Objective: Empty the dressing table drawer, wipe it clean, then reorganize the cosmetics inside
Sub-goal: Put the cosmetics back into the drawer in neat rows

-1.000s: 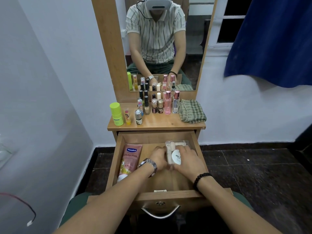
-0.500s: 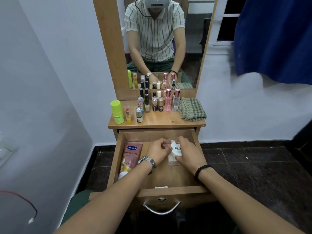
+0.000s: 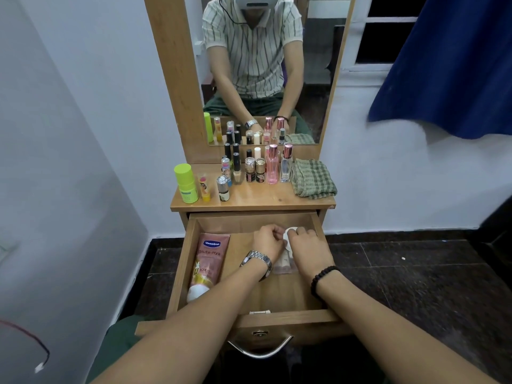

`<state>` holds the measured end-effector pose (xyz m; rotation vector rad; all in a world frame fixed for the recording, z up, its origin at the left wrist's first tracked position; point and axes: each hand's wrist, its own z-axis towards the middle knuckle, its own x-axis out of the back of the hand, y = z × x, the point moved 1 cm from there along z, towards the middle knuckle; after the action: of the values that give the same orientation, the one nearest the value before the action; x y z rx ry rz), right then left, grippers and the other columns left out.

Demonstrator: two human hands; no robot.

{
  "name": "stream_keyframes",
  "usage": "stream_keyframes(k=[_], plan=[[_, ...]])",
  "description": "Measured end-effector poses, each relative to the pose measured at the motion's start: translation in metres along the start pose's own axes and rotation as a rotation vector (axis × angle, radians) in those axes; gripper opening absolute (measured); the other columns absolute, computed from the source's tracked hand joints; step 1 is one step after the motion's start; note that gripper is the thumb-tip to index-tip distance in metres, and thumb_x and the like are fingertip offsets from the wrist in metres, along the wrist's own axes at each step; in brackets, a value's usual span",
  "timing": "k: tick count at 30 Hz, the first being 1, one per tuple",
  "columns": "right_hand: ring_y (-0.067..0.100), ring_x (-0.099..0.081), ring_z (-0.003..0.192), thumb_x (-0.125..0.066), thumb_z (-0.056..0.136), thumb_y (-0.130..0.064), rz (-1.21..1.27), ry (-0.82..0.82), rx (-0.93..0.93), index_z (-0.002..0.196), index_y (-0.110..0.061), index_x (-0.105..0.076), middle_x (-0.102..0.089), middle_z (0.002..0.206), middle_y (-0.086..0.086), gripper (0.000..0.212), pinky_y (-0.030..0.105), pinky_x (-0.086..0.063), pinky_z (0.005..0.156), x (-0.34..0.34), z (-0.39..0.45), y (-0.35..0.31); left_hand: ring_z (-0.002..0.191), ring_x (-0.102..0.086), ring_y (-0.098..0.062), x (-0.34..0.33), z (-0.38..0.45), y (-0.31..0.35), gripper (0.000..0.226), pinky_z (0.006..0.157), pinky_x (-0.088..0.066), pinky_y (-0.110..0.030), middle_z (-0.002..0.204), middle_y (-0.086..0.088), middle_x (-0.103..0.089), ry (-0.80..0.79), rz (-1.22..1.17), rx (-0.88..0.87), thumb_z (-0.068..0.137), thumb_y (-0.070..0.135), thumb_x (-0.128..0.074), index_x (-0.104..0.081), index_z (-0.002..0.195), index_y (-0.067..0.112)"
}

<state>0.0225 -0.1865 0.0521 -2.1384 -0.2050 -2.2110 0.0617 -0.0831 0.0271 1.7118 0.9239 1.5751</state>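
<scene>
The wooden drawer point(image 3: 188, 261) stands pulled out under the dressing table top. A pink Vaseline tube point(image 3: 208, 261) lies along its left side. Both my hands are inside at the back middle. My left hand point(image 3: 267, 241), with a metal watch, and my right hand point(image 3: 309, 250), with a black bead bracelet, grip a clear packet of nail polish remover pads point(image 3: 285, 261) that rests on the drawer floor. Its white round label shows between my fingers. Several cosmetic bottles point(image 3: 255, 169) stand on the table top point(image 3: 257, 198).
A green roll-on point(image 3: 186, 183) and small tubes stand at the table's left. A folded green checked cloth point(image 3: 314, 177) lies at its right. The mirror point(image 3: 263, 70) rises behind. A white wall is close on the left, dark tiled floor on the right.
Both hands have pushed the clear packet farther toward the back of the drawer and lowered it onto the drawer floor. The Vaseline tube has not moved.
</scene>
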Motion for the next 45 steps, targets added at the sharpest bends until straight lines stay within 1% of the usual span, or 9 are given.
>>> stream_keyframes(k=[5,13,18,26,29,33,34,37,45], plan=[[0.028,-0.052,0.116,-0.047,0.093,-0.004,0.008,-0.027,-0.025,0.13,-0.008,-0.043,-0.051,0.13,0.011,0.038,0.034,-0.049,0.084,-0.001,-0.001,0.002,0.077,-0.062,-0.009,-0.009,0.001,0.008,0.024,0.068,-0.042,-0.016,0.079,0.004,-0.069,0.063,-0.04,0.055,0.076,0.004,-0.055,-0.071,0.087,0.018],[0.027,-0.05,0.122,-0.034,0.098,-0.004,0.018,-0.024,-0.028,0.131,-0.004,-0.043,-0.049,0.131,0.014,0.034,0.034,-0.048,0.088,-0.007,0.001,-0.002,0.081,-0.065,-0.014,-0.012,0.005,0.011,0.019,0.072,-0.045,-0.017,0.081,-0.001,-0.072,0.125,-0.121,0.098,0.077,0.002,-0.057,-0.068,0.081,0.016],[0.026,-0.047,0.124,-0.04,0.097,-0.005,0.041,-0.022,-0.031,0.135,-0.003,-0.04,-0.046,0.135,0.015,0.038,0.033,-0.049,0.089,-0.011,0.001,-0.002,0.079,-0.065,-0.012,-0.011,0.006,0.011,0.015,0.075,-0.051,-0.022,0.081,0.001,-0.072,0.109,-0.11,0.099,0.077,0.006,-0.059,-0.067,0.08,0.019],[0.023,-0.035,0.136,-0.048,0.095,-0.009,0.12,0.019,-0.004,0.144,-0.008,-0.029,-0.031,0.149,0.01,0.052,0.031,-0.046,0.097,-0.016,0.005,0.002,0.083,-0.065,-0.014,-0.005,0.001,0.013,0.018,0.074,-0.047,-0.018,0.085,0.0,-0.071,0.116,-0.072,0.072,0.08,0.005,-0.055,-0.068,0.084,0.017],[0.02,-0.033,0.138,-0.05,0.093,-0.008,0.159,0.042,0.039,0.145,-0.01,-0.027,-0.029,0.151,0.007,0.057,0.028,-0.047,0.096,-0.012,0.003,0.002,0.081,-0.062,-0.011,0.008,-0.009,0.014,0.018,0.073,-0.046,-0.016,0.086,0.004,-0.068,0.119,0.002,-0.009,0.082,0.003,-0.055,-0.068,0.089,0.015],[0.02,-0.034,0.136,-0.051,0.091,-0.006,0.177,0.05,0.096,0.144,-0.012,-0.028,-0.03,0.15,0.005,0.058,0.029,-0.048,0.095,-0.008,0.0,0.002,0.068,-0.053,0.005,0.04,-0.028,0.017,0.016,0.061,-0.038,-0.002,0.078,0.015,-0.062,0.086,0.158,-0.199,0.084,0.008,-0.057,-0.068,0.085,0.019],[0.02,-0.036,0.135,-0.05,0.091,-0.006,0.182,0.058,0.1,0.144,-0.013,-0.029,-0.031,0.149,0.004,0.058,0.029,-0.048,0.093,-0.007,0.0,0.001,0.07,-0.055,0.004,0.049,-0.033,0.02,0.016,0.062,-0.041,-0.004,0.078,0.016,-0.063,0.071,0.198,-0.256,0.084,0.01,-0.057,-0.067,0.084,0.022],[0.019,-0.04,0.13,-0.051,0.09,-0.006,0.187,0.077,0.111,0.144,-0.014,-0.03,-0.035,0.146,0.001,0.059,0.029,-0.048,0.09,-0.009,0.001,-0.001,0.079,-0.06,-0.003,0.078,-0.042,0.036,0.014,0.072,-0.051,-0.026,0.084,0.015,-0.065,0.042,0.32,-0.413,0.084,0.014,-0.057,-0.065,0.086,0.026],[0.022,-0.042,0.131,-0.05,0.09,-0.005,0.178,0.095,0.118,0.145,-0.017,-0.032,-0.036,0.15,0.001,0.06,0.033,-0.044,0.099,-0.005,-0.001,-0.001,0.081,-0.057,-0.006,0.132,-0.02,0.105,0.012,0.071,-0.05,-0.023,0.091,0.009,-0.061,0.162,0.434,-0.616,0.086,0.013,-0.058,-0.062,0.094,0.02]])
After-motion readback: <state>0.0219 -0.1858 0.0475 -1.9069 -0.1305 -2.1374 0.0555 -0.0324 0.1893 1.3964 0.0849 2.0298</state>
